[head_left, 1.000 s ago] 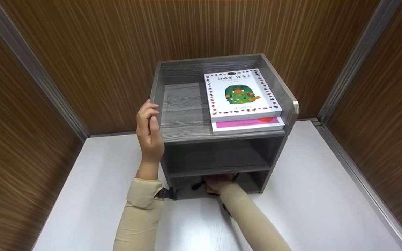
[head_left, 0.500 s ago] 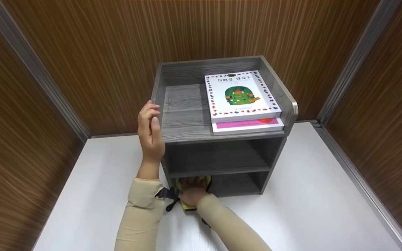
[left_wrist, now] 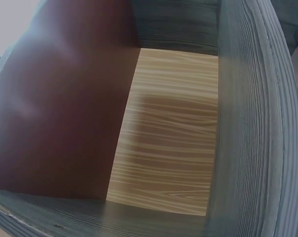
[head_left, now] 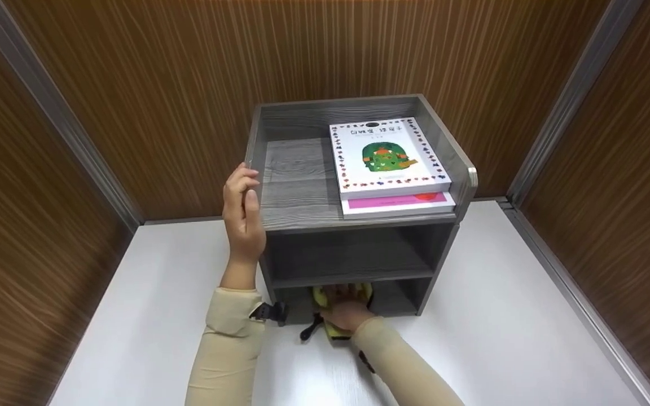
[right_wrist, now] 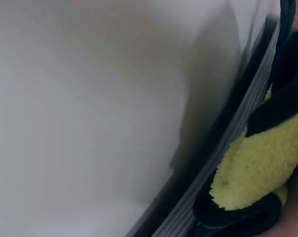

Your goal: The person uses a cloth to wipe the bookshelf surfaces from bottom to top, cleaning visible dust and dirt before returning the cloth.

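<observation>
Head view: right hand [head_left: 347,314] rests on yellow cloth [head_left: 334,332].

Yellow fluffy cloth [right_wrist: 257,170] (dark-edged), folded, low, partly inside grey shelf unit [head_left: 297,192]

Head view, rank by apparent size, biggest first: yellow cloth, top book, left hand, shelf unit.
1. Shelf unit
2. Top book
3. Left hand
4. Yellow cloth, visible part only; the right hand covers much of it, so its full size is unsure.

2 beige sleeves [head_left: 229,355]: black strap [head_left: 269,312] on the left, seemingly dark band [head_left: 367,361] on the right.
</observation>
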The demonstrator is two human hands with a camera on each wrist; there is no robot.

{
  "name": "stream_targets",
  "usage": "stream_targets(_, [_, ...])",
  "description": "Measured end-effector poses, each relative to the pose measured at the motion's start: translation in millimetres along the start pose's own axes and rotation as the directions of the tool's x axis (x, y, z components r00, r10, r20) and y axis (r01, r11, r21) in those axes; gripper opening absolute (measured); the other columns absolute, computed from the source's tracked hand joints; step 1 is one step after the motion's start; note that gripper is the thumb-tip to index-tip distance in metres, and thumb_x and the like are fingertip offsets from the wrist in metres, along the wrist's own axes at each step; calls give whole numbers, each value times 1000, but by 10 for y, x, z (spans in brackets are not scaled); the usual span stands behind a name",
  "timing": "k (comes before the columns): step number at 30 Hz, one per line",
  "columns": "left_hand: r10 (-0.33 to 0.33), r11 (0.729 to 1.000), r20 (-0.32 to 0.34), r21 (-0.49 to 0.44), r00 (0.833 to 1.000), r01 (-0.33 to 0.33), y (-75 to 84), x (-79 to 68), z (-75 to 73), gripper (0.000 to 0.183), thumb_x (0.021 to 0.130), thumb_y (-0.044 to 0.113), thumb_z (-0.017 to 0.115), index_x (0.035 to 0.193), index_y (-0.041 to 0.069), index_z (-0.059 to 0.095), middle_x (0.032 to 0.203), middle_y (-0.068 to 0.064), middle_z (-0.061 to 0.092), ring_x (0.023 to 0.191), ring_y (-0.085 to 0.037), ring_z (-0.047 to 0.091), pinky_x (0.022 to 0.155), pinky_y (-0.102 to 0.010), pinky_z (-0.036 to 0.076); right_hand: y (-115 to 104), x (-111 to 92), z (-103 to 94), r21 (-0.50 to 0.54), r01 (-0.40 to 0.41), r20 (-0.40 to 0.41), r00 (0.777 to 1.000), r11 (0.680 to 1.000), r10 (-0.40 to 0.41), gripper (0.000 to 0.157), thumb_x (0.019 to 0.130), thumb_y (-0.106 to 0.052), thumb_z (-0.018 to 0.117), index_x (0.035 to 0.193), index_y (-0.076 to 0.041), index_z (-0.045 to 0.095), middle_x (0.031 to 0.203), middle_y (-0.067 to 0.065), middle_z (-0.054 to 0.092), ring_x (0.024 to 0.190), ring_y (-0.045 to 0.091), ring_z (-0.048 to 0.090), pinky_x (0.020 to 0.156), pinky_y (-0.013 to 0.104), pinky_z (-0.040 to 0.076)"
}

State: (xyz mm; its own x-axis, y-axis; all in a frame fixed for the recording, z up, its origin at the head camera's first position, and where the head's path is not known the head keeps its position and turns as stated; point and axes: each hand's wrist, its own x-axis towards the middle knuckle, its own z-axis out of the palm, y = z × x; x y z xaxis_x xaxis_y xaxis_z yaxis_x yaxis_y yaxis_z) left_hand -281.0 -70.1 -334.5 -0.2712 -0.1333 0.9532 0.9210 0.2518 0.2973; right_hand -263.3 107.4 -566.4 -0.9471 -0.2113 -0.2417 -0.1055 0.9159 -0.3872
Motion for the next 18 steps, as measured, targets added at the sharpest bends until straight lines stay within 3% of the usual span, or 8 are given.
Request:
stream_targets(7, [7,1000,3,11,1000,-7,-18,-9,-1,18,81,-13,33,93,-11,46,102,-26,51,116,-45,42,105,-44,30,502,-177,-138,-10,-52,-72,996,999,51,73,94,-40,45,149,-6,11,152,25,1,134,51,0,102,68,10])
stream_targets(10, [6,1000,1,10,1000,-6,-20,-13,0,18,81,-14,33,93,-11,46,102,-26,51,115,-46,42,105,-44,30,653,-230,-177,-17,-94,-114,989,995,92,73,93,-37,49,148,-4,15,151,27,3,133,54,3,102,66,16])
stream_targets(14, [5,1000,0,2,1000,-5,-11,-9,1,18,81,-14,33,92,-12,46,102,-26,51,114,-49,41,105,-44,30,745,-261,-201,7,-122,-148,981,993,121,74,92,-37,52,148,-4,16,150,29,4,131,55,5,101,64,19])
stream_targets(18, [2,1000,0,-5,1000,-2,3,1,4,17,82,-13,33,92,-13,46,102,-27,51,114,-49,41,105,-44,29,742,-252,-220,-7,-133,-155,979,991,130,75,92,-40,52,147,-3,17,148,31,7,131,55,6,102,65,13])
